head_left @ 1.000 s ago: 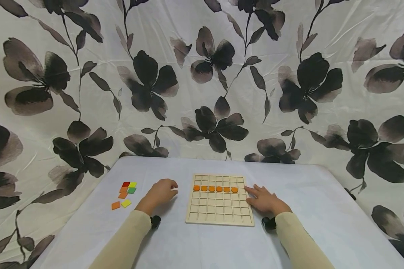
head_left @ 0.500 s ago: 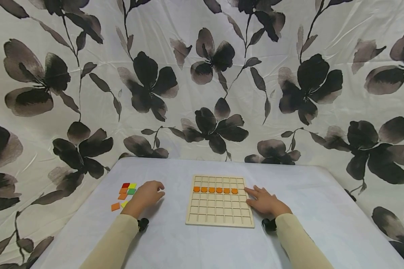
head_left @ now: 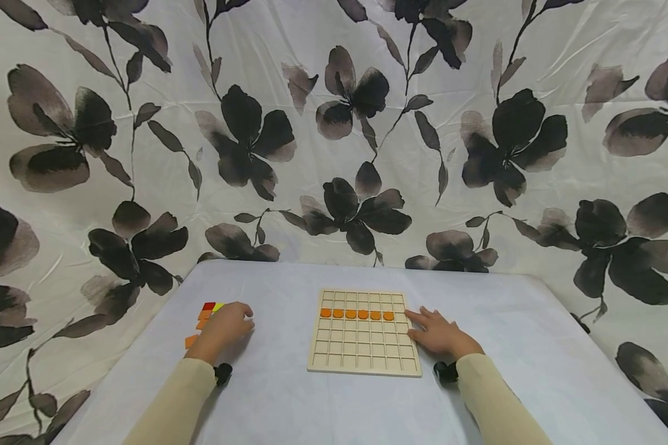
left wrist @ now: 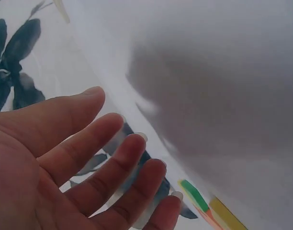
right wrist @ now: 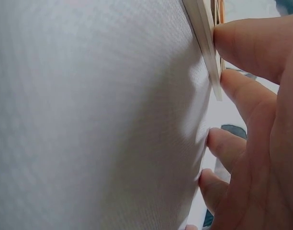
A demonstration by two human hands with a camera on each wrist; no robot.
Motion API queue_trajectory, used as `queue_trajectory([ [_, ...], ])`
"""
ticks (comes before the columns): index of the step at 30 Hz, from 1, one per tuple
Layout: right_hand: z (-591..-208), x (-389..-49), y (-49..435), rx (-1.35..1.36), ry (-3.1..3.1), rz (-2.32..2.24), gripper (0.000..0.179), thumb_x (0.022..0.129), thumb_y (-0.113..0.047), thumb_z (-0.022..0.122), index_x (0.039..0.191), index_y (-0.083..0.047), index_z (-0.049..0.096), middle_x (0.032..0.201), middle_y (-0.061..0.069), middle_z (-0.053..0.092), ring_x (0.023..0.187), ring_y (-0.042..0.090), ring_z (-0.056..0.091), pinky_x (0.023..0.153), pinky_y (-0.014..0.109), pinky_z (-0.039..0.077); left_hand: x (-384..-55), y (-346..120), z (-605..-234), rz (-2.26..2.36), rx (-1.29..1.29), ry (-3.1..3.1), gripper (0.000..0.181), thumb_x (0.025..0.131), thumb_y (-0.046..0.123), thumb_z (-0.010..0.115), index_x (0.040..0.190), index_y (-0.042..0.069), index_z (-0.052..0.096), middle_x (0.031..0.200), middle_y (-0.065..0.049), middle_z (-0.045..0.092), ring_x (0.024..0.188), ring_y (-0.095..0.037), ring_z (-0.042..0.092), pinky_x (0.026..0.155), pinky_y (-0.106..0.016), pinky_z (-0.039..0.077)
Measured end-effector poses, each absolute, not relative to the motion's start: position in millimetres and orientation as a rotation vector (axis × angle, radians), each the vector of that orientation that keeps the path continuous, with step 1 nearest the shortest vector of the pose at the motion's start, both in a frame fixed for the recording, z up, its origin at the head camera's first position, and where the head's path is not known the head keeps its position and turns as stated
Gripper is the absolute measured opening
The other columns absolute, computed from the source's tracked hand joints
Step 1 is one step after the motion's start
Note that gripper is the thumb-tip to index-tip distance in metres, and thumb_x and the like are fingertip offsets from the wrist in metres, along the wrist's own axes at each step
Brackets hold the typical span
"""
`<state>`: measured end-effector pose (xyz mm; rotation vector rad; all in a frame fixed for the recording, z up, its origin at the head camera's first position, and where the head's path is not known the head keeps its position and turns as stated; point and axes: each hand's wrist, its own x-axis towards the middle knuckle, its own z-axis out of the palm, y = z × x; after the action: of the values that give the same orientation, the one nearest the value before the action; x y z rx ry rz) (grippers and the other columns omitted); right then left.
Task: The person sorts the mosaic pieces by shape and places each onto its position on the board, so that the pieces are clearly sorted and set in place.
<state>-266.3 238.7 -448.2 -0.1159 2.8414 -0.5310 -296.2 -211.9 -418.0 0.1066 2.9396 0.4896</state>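
Note:
A wooden grid board [head_left: 364,355] lies at the middle of the table, with a row of several round orange pieces [head_left: 351,314] across its upper part. My right hand [head_left: 436,332] rests at the board's right edge. In the right wrist view, thumb and index fingertip touch the side of the board [right wrist: 204,43], while the other fingertips rest on the cloth. My left hand [head_left: 226,325] hovers by the flat square tiles on the left, palm bare and fingers loosely bent in the left wrist view. A green tile [left wrist: 194,195] and a yellow tile [left wrist: 227,214] show beyond its fingertips.
At the left of the table lie a red tile [head_left: 208,306] and orange tiles [head_left: 191,341], partly covered by the left hand and forearm. A white cloth [head_left: 289,408] covers the table. Behind it hangs a flower-patterned curtain [head_left: 434,204].
My left hand has moved left, away from the board and over toward the tiles, now hiding some of them. The right hand stays at the board's edge.

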Motion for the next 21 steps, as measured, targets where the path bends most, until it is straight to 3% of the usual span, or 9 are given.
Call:
queue_trajectory([
  [21,-451.7,-266.7,240.4,-0.095,2.838,-0.548,0.055,0.098,-0.041,0.048,0.149,-0.026,0.037,0.158,0.019,0.026,0.144,0.05,0.015,0.107,0.075,0.01,-291.1,-241.7,-418.4,0.392,0.075,2.968,0.028,0.084,0.01,0.061,0.11,-0.001,0.065,0.108,-0.018,0.067,0.099,-0.036,0.061,0.084,-0.057,0.049],
])
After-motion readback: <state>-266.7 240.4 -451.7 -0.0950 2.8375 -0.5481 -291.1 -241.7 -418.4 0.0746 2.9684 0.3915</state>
